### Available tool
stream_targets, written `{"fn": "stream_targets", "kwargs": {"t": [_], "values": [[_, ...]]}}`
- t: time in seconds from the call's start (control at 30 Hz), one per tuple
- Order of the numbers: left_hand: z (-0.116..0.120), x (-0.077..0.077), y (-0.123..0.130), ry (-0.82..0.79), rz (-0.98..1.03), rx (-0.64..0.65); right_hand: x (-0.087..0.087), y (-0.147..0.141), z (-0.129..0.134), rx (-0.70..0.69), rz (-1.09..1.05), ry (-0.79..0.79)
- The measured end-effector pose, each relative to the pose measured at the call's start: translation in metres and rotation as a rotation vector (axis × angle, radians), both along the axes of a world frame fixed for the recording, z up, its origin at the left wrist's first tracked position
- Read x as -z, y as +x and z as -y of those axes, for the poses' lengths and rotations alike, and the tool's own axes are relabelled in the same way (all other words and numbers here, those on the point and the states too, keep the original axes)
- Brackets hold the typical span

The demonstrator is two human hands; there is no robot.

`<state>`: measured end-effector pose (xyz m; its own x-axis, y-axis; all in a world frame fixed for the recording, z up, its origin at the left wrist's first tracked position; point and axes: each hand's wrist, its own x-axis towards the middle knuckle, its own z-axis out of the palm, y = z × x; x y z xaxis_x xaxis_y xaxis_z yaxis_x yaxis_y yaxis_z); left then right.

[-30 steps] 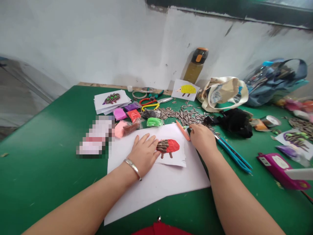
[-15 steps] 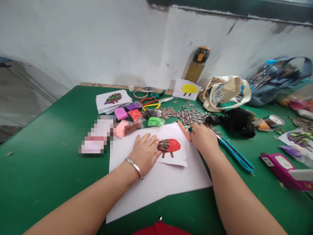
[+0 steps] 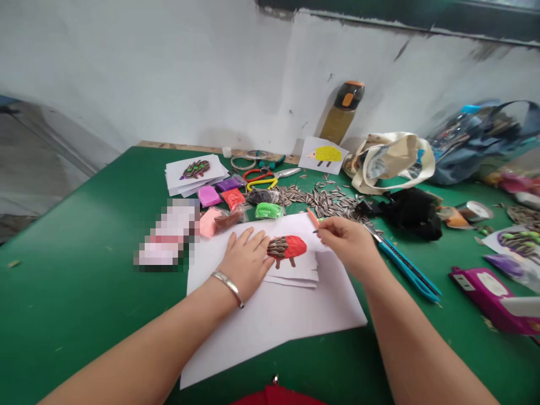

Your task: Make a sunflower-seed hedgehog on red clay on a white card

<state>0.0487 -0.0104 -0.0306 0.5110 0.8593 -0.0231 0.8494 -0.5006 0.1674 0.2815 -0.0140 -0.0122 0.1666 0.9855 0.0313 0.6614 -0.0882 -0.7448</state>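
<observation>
My left hand lies flat with its fingers spread on small white sheets, at the left edge of a red clay shape with brown legs. Striped seeds cover the left part of that shape. To its right, my right hand pinches a dark seed between thumb and fingers, above the paper. An orange stick-like tool lies just behind this hand, partly hidden by it. Under the small sheets is a large white sheet.
Behind the paper are a seed pile, clay packets, scissors and a yellow animal card. A blue cutter, black pouch and magenta device are on the right. A bottle stands by the wall.
My right hand has lifted from beside the orange tool and turned inward, with a seed now showing at its fingertips. My left hand and the small sheets have shifted slightly left.
</observation>
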Motion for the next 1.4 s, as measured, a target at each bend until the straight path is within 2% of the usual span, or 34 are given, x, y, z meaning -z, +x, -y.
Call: {"fn": "stream_targets", "kwargs": {"t": [0.17, 0.3, 0.47, 0.7, 1.17, 1.4], "values": [[0.000, 0.000, 0.000, 0.002, 0.002, -0.016, -0.001, -0.029, 0.008, -0.139, -0.035, -0.030], [-0.001, 0.002, -0.001, 0.022, 0.011, -0.003, 0.001, -0.037, 0.010, -0.214, -0.035, -0.063], [-0.001, 0.002, -0.002, 0.021, 0.004, -0.003, 0.004, -0.041, 0.010, -0.284, -0.001, 0.017], [0.000, 0.000, -0.001, 0.007, 0.011, -0.006, 0.006, -0.044, 0.008, -0.311, 0.126, 0.114], [0.001, -0.001, -0.001, 0.019, 0.002, -0.010, 0.015, -0.053, 0.008, -0.325, 0.161, 0.085], [0.001, -0.003, -0.001, 0.013, 0.003, -0.014, 0.016, -0.051, 0.010, -0.387, 0.214, 0.102]]}}
